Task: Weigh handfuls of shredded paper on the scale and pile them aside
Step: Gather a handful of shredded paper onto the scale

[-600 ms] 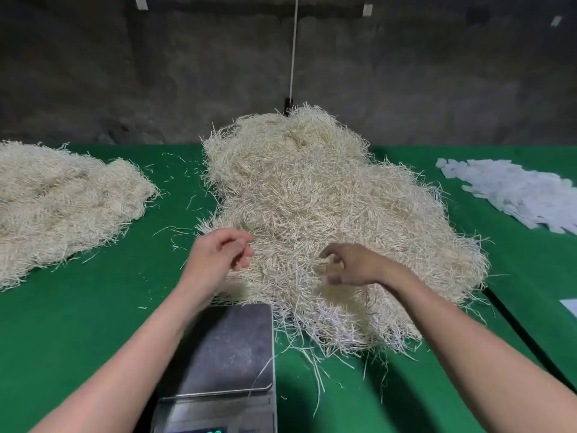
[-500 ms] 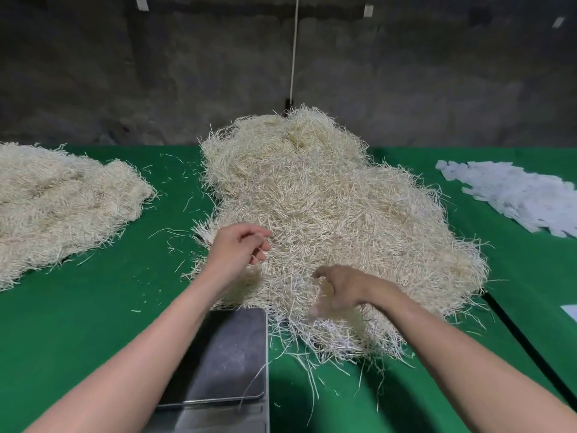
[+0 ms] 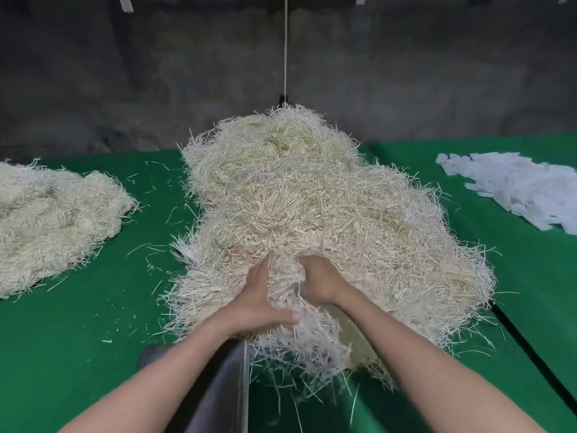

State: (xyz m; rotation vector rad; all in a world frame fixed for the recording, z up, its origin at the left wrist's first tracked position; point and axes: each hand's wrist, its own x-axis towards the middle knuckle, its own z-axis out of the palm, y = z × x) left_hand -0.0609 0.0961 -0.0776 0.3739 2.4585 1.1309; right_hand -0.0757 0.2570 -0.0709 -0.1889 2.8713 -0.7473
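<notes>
A big heap of pale shredded paper (image 3: 312,201) covers the middle of the green table (image 3: 78,332). At its near edge a handful of shreds (image 3: 285,276) is bunched between both hands. My left hand (image 3: 260,304) grips the bunch from the left, thumb under it. My right hand (image 3: 318,281) grips it from the right, fingers buried in the strands. Just below my left forearm the scale's dark metal platform (image 3: 221,389) shows; my arm hides much of it and its display is out of view.
A second, flatter pile of shredded paper (image 3: 53,220) lies at the left. White paper slips (image 3: 515,189) are spread at the far right. Loose strands dot the cloth. A dark seam (image 3: 530,354) runs along the table's right side, and a dark wall stands behind.
Both hands have come together and dug into the heap's near edge, closing round a bunch of shreds. The view has tilted, so the scale sits lower in frame.
</notes>
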